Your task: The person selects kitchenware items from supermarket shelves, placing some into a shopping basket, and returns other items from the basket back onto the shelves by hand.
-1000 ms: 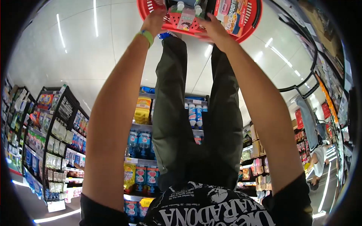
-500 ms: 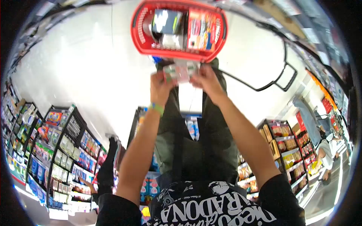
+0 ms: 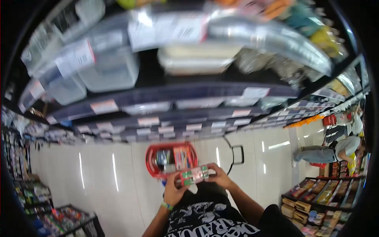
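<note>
Between my two hands is a small pack of red, white and green (image 3: pixel 194 175), held in front of my shirt. My left hand (image 3: pixel 173 190) grips its left end, with a green band on the wrist. The right end is gripped by my right hand (image 3: pixel 219 175). Just beyond the pack, a red basket (image 3: pixel 149 160) stands on the floor. Inside the basket are a dark box (image 3: pixel 163 157) and an orange and red package (image 3: pixel 181 158).
Store shelves (image 3: pixel 173 91) with price tags span the view ahead. The basket's black handle (image 3: pixel 238 155) extends to the right. Another person (image 3: pixel 329 153) bends at the far right, beside a lower shelf unit (image 3: pixel 319 193). More shelves (image 3: pixel 71 221) stand at the lower left.
My hands have lifted the pack from the basket and brought it towards me. The view has tilted up, so the shelves ahead now show and the basket appears lower and smaller.
</note>
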`<move>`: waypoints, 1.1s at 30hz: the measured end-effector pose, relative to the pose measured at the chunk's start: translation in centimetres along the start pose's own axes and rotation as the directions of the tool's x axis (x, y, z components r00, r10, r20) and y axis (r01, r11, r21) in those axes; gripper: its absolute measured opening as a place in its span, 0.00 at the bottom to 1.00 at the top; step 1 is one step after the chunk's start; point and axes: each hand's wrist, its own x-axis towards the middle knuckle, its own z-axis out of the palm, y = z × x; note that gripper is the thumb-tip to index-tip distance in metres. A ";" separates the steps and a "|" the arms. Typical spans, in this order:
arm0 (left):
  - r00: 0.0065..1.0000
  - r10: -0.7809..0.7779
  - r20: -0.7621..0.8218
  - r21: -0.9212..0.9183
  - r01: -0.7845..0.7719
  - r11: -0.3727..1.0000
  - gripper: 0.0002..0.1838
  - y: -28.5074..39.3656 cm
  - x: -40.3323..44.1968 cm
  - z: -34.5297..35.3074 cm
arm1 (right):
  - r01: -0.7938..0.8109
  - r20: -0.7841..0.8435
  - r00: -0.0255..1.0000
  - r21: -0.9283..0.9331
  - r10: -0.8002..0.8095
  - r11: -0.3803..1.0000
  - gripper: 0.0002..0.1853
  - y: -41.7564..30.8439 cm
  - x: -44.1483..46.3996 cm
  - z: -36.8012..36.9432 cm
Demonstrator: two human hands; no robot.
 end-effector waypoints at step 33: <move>0.249 0.935 -0.252 0.312 -0.894 0.322 0.13 31.2 2.5 5.7 | 0.928 0.117 0.363 -0.131 -0.925 0.348 0.22 -33.0 -10.3 1.6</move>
